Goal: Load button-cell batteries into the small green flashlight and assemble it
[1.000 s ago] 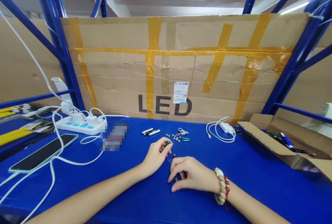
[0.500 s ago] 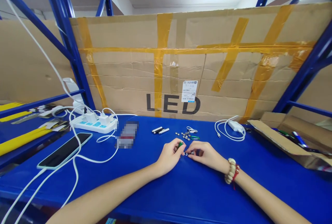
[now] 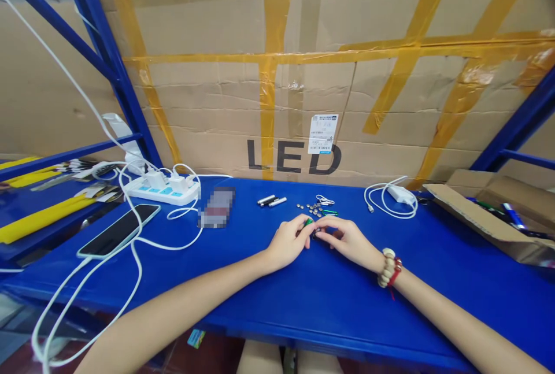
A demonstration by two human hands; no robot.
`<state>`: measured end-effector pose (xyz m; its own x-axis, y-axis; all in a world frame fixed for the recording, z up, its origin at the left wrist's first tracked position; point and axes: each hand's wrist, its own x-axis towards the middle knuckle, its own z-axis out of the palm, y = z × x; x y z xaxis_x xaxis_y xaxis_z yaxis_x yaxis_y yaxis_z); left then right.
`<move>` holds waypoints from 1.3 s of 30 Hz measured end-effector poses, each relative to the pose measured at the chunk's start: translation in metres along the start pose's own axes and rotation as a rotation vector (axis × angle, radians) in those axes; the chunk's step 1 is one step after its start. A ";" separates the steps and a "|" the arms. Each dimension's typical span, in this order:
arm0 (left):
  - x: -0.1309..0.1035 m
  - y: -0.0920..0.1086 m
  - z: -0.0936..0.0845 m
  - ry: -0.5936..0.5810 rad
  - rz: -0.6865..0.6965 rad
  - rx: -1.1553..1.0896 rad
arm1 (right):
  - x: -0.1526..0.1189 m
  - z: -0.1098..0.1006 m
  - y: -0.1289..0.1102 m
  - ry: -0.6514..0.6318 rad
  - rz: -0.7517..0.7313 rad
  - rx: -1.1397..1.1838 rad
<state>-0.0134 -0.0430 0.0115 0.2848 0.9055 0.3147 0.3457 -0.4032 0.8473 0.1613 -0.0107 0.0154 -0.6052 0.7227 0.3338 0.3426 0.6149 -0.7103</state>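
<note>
Over the middle of the blue table, my two hands meet at the fingertips. My left hand (image 3: pixel 289 244) is closed on a small green piece (image 3: pixel 308 222), mostly covered by the fingers. Pinched in my right hand (image 3: pixel 347 241), and touching the left fingers, is a small dark, shiny part (image 3: pixel 317 234); its exact kind is too small to tell. Just beyond the hands lie several small round silver discs (image 3: pixel 313 210) like button cells. Thin green pieces (image 3: pixel 330 213) and a looped white cord (image 3: pixel 325 200) lie beside them. Silver pen-like tubes (image 3: pixel 272 201) rest farther left.
On the left are a white power strip (image 3: pixel 165 190) with plugs, a phone (image 3: pixel 119 230) and trailing white cables. A white charger (image 3: pixel 401 194) with its coiled cable lies right, near an open cardboard box (image 3: pixel 472 218) of pens. A large cardboard panel (image 3: pixel 208 114) stands behind.
The view has tilted downward, so the table's front edge and my legs show. My hands have come closer together, and the small white-silver bit between the fingertips is now hidden.
</note>
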 end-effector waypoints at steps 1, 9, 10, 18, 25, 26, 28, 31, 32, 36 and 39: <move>0.000 0.000 0.000 0.005 0.007 0.005 | 0.000 0.000 -0.001 0.019 -0.010 -0.034; 0.004 -0.002 -0.002 0.058 -0.043 -0.042 | 0.014 -0.004 0.005 0.109 -0.028 -0.168; 0.004 -0.002 -0.003 0.055 -0.054 -0.054 | 0.018 -0.004 0.006 0.130 -0.005 -0.171; 0.003 -0.006 -0.002 0.060 -0.046 -0.089 | 0.046 0.005 -0.005 0.212 0.101 0.030; 0.001 -0.001 -0.001 -0.046 -0.034 0.009 | 0.030 -0.005 -0.011 0.220 0.180 0.170; 0.001 -0.001 -0.001 -0.062 -0.032 0.011 | 0.029 -0.008 -0.012 0.226 0.183 0.169; 0.000 0.000 -0.001 -0.089 -0.034 0.010 | 0.027 -0.011 -0.018 0.237 0.168 0.166; 0.000 0.000 -0.001 -0.100 -0.034 0.006 | 0.026 -0.010 -0.027 0.230 0.134 0.159; 0.000 -0.001 -0.001 -0.096 -0.029 0.007 | 0.025 -0.008 -0.031 0.221 0.115 0.147; 0.001 -0.005 0.000 -0.047 0.013 -0.013 | 0.018 0.003 -0.044 0.159 0.089 0.140; 0.002 -0.010 0.001 -0.032 0.035 -0.078 | 0.014 0.010 -0.053 0.121 0.099 0.196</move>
<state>-0.0158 -0.0376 0.0035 0.3243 0.8860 0.3315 0.2644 -0.4214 0.8675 0.1272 -0.0364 0.0515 -0.4816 0.8158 0.3201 0.2425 0.4750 -0.8459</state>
